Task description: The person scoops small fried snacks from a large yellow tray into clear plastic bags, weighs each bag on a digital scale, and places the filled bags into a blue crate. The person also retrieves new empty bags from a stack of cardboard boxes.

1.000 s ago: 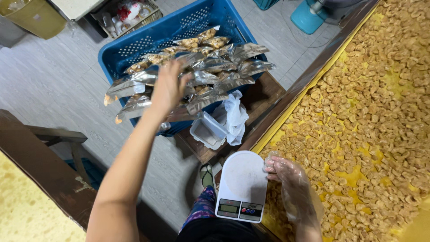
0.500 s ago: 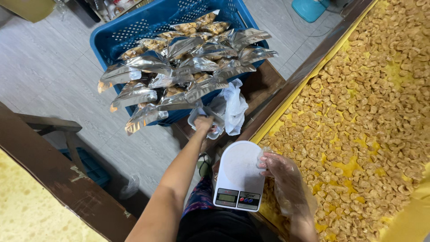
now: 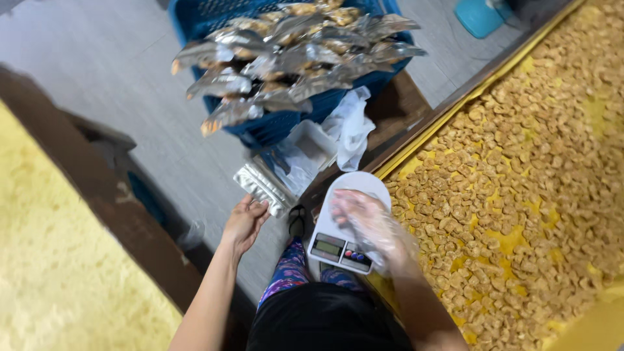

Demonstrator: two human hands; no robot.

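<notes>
My left hand (image 3: 246,222) grips the near end of a flat stack of empty silver pouches (image 3: 261,186), held just in front of a clear plastic tub (image 3: 311,148). My right hand (image 3: 365,220), in a thin clear glove, hovers blurred over the round plate of a white kitchen scale (image 3: 339,242). Its fingers are spread and I see nothing in them. The scale sits at the edge of a wide yellow-lined tray (image 3: 416,162) heaped with golden snack pieces (image 3: 520,162).
A blue crate (image 3: 273,130) piled with filled silver pouches (image 3: 292,52) stands ahead on a wooden stool. A crumpled white plastic bag (image 3: 351,123) lies beside the tub. A dark wooden rail (image 3: 104,195) runs along the left, with a yellow surface (image 3: 52,260) beyond it.
My left hand went from the crate pouches down to the clear tub, then drew back holding the stack of empty pouches. My right hand moved from the tray onto the scale plate.
</notes>
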